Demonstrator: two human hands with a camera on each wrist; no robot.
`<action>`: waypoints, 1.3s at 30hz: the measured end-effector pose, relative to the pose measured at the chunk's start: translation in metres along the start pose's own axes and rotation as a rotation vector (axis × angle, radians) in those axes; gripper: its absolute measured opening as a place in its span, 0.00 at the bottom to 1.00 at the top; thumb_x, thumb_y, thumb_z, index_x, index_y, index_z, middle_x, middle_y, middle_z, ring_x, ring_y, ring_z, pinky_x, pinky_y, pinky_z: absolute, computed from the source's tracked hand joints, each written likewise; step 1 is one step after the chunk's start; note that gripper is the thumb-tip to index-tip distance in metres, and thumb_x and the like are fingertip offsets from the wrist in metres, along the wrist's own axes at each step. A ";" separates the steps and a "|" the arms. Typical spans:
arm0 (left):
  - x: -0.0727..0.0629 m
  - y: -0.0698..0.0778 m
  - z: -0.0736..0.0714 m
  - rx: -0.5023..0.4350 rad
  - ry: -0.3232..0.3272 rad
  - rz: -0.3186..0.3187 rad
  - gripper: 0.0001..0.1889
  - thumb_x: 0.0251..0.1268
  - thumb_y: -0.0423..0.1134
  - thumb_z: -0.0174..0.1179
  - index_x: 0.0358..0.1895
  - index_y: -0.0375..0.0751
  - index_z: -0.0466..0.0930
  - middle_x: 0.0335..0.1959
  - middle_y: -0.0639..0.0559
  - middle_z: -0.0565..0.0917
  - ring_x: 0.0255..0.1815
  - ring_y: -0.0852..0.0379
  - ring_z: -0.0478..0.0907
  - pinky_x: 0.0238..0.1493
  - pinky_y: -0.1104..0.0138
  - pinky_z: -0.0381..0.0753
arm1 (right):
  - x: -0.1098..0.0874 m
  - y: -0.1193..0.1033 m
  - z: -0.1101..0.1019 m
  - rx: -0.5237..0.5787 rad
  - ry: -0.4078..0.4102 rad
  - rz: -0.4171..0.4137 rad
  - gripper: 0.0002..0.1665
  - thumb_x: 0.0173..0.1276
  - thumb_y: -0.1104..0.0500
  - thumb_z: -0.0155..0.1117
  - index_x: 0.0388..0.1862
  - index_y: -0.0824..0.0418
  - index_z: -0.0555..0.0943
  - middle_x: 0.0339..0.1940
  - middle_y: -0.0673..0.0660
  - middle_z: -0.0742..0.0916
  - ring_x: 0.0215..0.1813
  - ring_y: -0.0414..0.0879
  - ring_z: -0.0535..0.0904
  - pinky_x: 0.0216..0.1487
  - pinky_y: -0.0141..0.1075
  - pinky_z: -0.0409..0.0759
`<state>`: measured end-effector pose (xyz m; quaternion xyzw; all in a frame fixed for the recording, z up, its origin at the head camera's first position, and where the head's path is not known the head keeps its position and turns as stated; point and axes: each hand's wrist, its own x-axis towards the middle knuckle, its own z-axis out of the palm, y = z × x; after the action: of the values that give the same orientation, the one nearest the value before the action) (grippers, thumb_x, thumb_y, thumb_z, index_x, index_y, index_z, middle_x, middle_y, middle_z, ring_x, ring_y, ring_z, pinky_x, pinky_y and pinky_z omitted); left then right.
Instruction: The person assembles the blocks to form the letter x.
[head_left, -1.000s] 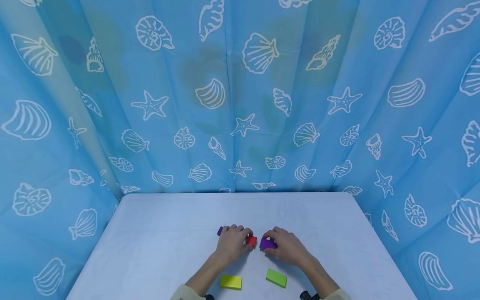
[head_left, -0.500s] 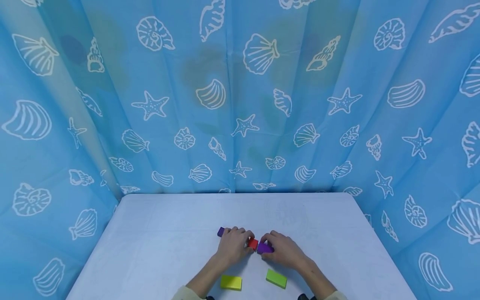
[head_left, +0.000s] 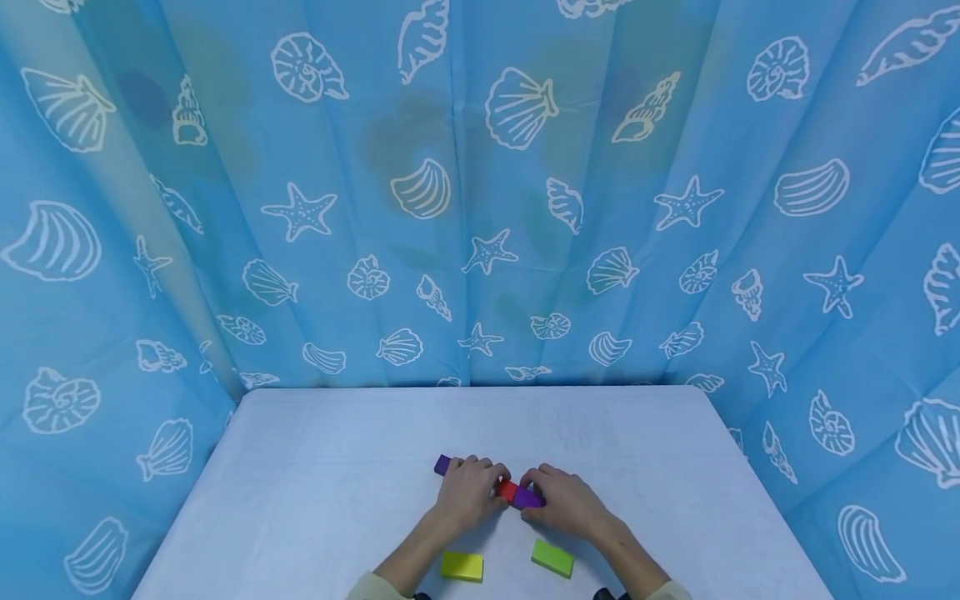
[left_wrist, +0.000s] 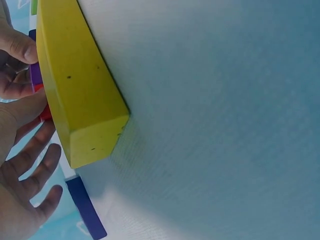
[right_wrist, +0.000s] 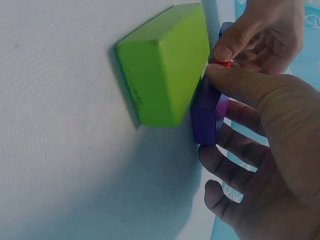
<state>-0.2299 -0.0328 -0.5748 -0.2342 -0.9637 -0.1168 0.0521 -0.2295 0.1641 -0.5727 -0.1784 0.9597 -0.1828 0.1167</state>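
Near the middle of the table, my left hand point(head_left: 467, 493) pinches a red block point(head_left: 507, 489) between thumb and fingers. My right hand point(head_left: 568, 502) grips a purple block point(head_left: 530, 498), whose end lies against the red one. In the right wrist view the purple block point(right_wrist: 204, 127) shows its near end, with the thumb on one long side and fingers on the other. Past the left hand's far side, the end of a second purple block point(head_left: 442, 464) sticks out; the left hand hides part of that row.
Closer to me lie a yellow block point(head_left: 462, 567), by the left forearm, and a light green block point(head_left: 552, 558), by the right one. Both rest on the white table point(head_left: 337, 467). A blue shell-print curtain point(head_left: 480, 292) rises behind the table and along its sides.
The right hand has moved left and slightly toward me with the purple block, closing the gap to the red block. The left hand has barely shifted; the yellow and green blocks stay put.
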 end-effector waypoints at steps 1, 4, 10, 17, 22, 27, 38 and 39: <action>0.000 0.000 0.000 0.000 0.001 0.000 0.20 0.53 0.52 0.77 0.50 0.56 0.86 0.32 0.62 0.83 0.38 0.59 0.77 0.49 0.56 0.75 | 0.000 0.000 0.001 -0.001 0.001 0.002 0.25 0.58 0.44 0.77 0.52 0.48 0.82 0.39 0.44 0.81 0.39 0.40 0.77 0.48 0.44 0.83; 0.000 0.000 0.002 -0.003 0.003 0.000 0.20 0.53 0.51 0.77 0.50 0.56 0.86 0.33 0.61 0.84 0.38 0.59 0.78 0.50 0.56 0.76 | 0.001 0.000 0.003 0.001 0.002 0.011 0.25 0.57 0.44 0.78 0.52 0.48 0.82 0.39 0.44 0.81 0.39 0.40 0.77 0.48 0.44 0.84; 0.001 -0.001 0.004 -0.010 -0.004 0.001 0.20 0.53 0.52 0.77 0.50 0.56 0.86 0.33 0.61 0.84 0.39 0.58 0.78 0.50 0.55 0.76 | 0.002 0.000 0.002 0.012 -0.002 0.019 0.25 0.57 0.44 0.78 0.52 0.48 0.82 0.39 0.44 0.81 0.39 0.40 0.77 0.48 0.44 0.84; 0.002 -0.002 0.003 0.010 -0.004 0.011 0.19 0.53 0.51 0.76 0.49 0.56 0.86 0.33 0.61 0.83 0.38 0.58 0.77 0.49 0.56 0.76 | 0.003 0.002 0.003 -0.003 0.001 0.009 0.25 0.57 0.43 0.77 0.52 0.47 0.81 0.39 0.44 0.81 0.38 0.39 0.76 0.47 0.42 0.83; 0.002 -0.001 0.002 0.002 -0.017 0.003 0.19 0.54 0.51 0.76 0.50 0.56 0.86 0.33 0.60 0.83 0.38 0.58 0.77 0.50 0.55 0.76 | 0.003 0.002 0.002 0.005 0.000 0.016 0.26 0.58 0.43 0.77 0.53 0.48 0.81 0.39 0.44 0.81 0.39 0.39 0.76 0.47 0.42 0.83; 0.003 -0.001 0.002 -0.005 -0.021 0.001 0.19 0.54 0.51 0.76 0.50 0.56 0.86 0.33 0.60 0.83 0.39 0.58 0.76 0.50 0.55 0.76 | 0.004 0.001 0.001 0.020 -0.012 0.024 0.26 0.57 0.44 0.78 0.53 0.49 0.81 0.39 0.45 0.81 0.39 0.40 0.77 0.47 0.43 0.84; 0.001 0.000 0.003 -0.008 -0.027 -0.005 0.19 0.54 0.51 0.76 0.49 0.56 0.86 0.34 0.60 0.83 0.39 0.58 0.76 0.49 0.56 0.76 | 0.003 0.001 0.003 0.033 -0.018 0.032 0.26 0.57 0.45 0.78 0.52 0.49 0.81 0.39 0.46 0.81 0.39 0.41 0.77 0.47 0.44 0.84; 0.001 0.000 0.003 -0.008 -0.026 -0.005 0.19 0.54 0.51 0.76 0.49 0.56 0.86 0.34 0.60 0.83 0.39 0.58 0.76 0.50 0.56 0.76 | 0.003 0.001 0.003 0.033 -0.017 0.031 0.26 0.57 0.45 0.78 0.52 0.49 0.81 0.39 0.46 0.81 0.39 0.41 0.77 0.47 0.44 0.84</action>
<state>-0.2313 -0.0314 -0.5775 -0.2336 -0.9644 -0.1175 0.0383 -0.2315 0.1631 -0.5763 -0.1631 0.9582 -0.1954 0.1305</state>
